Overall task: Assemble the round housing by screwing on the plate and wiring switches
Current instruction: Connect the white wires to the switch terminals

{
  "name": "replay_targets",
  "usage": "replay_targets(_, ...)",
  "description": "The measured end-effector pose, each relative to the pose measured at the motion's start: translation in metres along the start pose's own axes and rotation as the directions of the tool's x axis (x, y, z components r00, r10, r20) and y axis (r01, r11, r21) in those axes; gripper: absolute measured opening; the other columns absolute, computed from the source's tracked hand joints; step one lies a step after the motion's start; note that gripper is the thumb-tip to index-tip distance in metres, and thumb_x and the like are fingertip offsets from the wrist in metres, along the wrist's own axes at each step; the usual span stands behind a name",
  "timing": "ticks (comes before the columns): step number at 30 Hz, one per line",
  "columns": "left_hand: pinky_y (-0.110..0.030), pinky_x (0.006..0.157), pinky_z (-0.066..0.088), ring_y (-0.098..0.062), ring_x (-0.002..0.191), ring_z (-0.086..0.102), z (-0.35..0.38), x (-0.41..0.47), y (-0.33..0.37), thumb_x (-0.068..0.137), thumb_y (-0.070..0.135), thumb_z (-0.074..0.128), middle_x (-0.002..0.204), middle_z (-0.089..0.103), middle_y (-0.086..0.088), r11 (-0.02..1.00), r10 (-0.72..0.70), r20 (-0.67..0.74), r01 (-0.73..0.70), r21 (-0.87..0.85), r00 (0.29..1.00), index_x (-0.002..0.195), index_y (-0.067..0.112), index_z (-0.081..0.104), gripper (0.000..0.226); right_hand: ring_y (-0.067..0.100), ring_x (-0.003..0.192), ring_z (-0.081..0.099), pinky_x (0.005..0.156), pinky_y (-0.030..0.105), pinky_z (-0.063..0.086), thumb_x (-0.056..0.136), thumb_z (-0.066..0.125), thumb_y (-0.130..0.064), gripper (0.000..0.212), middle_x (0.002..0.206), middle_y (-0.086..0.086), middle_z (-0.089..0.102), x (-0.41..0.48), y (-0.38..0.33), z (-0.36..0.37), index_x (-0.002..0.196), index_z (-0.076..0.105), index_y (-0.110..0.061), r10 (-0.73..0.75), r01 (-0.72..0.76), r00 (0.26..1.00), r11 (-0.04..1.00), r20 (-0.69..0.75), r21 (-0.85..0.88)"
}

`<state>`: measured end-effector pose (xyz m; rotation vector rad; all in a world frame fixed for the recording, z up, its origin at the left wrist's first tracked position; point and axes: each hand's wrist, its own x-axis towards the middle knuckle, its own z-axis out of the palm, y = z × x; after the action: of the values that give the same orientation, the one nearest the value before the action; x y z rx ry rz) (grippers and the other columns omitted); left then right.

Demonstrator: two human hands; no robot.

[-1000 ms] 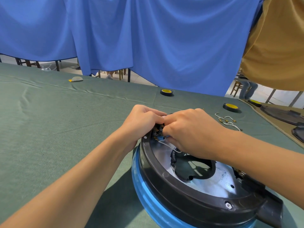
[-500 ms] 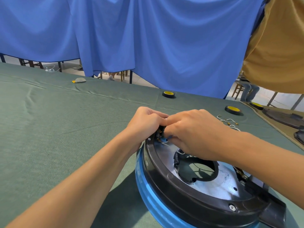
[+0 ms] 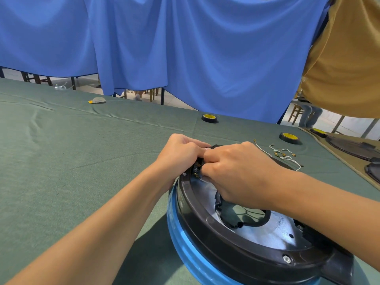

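Observation:
The round housing (image 3: 205, 229), a dark ring on a blue body, lies on the green table at lower right. A silver plate (image 3: 273, 231) with a dark opening sits inside it, and a screw (image 3: 286, 259) shows on the near rim. At the housing's far rim is a small switch part with brass terminals (image 3: 197, 168). My left hand (image 3: 181, 153) pinches that spot from the left. My right hand (image 3: 236, 173) presses in from the right, fingers closed on the part or its wire; the exact grip is hidden.
Loose white wires with brass terminals (image 3: 284, 154) lie on the green cloth beyond the housing. Two black-and-yellow tape rolls (image 3: 209, 118) (image 3: 289, 137) sit farther back. Dark housings (image 3: 353, 148) rest on a table at the right. A person in a mustard shirt (image 3: 345, 64) stands at upper right.
Both hands stay at the housing's far rim; their fingers have pressed closer together over the switch part, hiding the blue bit and white wire seen earlier.

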<state>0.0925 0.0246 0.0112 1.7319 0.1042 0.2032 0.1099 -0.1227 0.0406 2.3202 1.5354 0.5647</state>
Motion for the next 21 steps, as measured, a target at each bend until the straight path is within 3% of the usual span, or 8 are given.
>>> replay_targets(3,-0.039,0.082,0.059,-0.023,0.086,0.075,-0.002,0.002,-0.001,0.084,0.001,0.063,0.088,0.078,-0.011,1.0,-0.01,-0.008,0.01,0.007,1.0,0.088,0.014,0.082,0.024,0.023,0.07,0.061,0.043,0.022,0.012,0.087,0.06,-0.018,0.011,0.08,-0.006,0.059,-0.001,-0.001,0.0,0.079,0.065,-0.023,0.009,-0.008,0.999,1.0,-0.048,0.024)
replay_targets(6,-0.032,0.076,0.058,-0.018,0.08,0.073,-0.003,0.004,-0.003,0.086,0.0,0.062,0.085,0.078,-0.009,1.0,-0.016,0.006,0.016,-0.014,1.0,0.094,0.013,0.081,0.024,0.022,0.082,0.061,0.052,0.029,0.04,0.097,0.046,-0.033,0.022,0.093,-0.01,0.06,-0.002,0.005,-0.006,0.091,0.066,-0.027,0.062,-0.053,0.993,0.994,-0.103,0.091)
replay_targets(8,-0.037,0.089,0.057,-0.022,0.088,0.074,-0.002,0.006,-0.005,0.087,0.003,0.065,0.089,0.078,-0.009,0.999,-0.028,-0.004,0.028,-0.032,1.0,0.1,0.011,0.08,0.021,0.02,0.079,0.06,0.062,0.035,0.049,0.096,0.048,-0.039,0.026,0.086,-0.009,0.062,-0.008,0.019,-0.011,0.09,0.07,-0.027,0.159,-0.12,0.97,0.971,-0.181,0.209)
replay_targets(11,-0.046,0.103,0.05,-0.026,0.103,0.07,-0.003,0.009,-0.006,0.09,0.009,0.067,0.099,0.077,-0.007,0.999,-0.048,-0.025,0.047,-0.019,0.999,0.104,0.013,0.078,0.019,0.013,0.066,0.057,0.062,0.036,0.049,0.089,0.063,-0.034,0.02,0.072,-0.009,0.065,-0.028,0.044,-0.01,0.078,0.074,-0.022,0.352,-0.223,0.895,0.885,-0.273,0.409)
replay_targets(15,-0.042,0.111,0.043,-0.018,0.113,0.065,-0.003,0.011,-0.006,0.091,0.011,0.068,0.109,0.075,0.002,0.998,-0.028,-0.032,0.029,0.05,0.999,0.113,0.015,0.075,0.024,0.007,0.065,0.058,0.061,0.013,0.041,0.084,0.07,-0.024,0.013,0.068,-0.011,0.068,-0.061,0.068,0.008,0.073,0.076,-0.019,0.538,-0.357,0.805,0.775,-0.249,0.521)
replay_targets(17,-0.04,0.11,0.043,-0.016,0.111,0.066,-0.004,0.011,-0.006,0.091,0.011,0.067,0.11,0.075,0.004,0.998,-0.026,-0.017,0.027,0.053,1.0,0.115,0.016,0.075,0.025,0.001,0.065,0.057,0.06,0.008,0.038,0.084,0.07,-0.022,0.015,0.063,-0.011,0.067,-0.072,0.079,0.019,0.071,0.076,-0.019,0.626,-0.417,0.751,0.696,-0.21,0.585)
replay_targets(21,-0.042,0.108,0.045,-0.021,0.107,0.068,-0.005,0.01,-0.005,0.092,0.008,0.065,0.105,0.077,0.0,0.998,-0.032,0.005,0.032,0.057,0.999,0.11,0.017,0.077,0.024,0.016,0.062,0.059,0.061,0.02,0.039,0.087,0.069,-0.024,0.019,0.062,0.0,0.069,-0.081,0.098,0.043,0.07,0.076,-0.018,0.771,-0.492,0.627,0.502,-0.111,0.711)
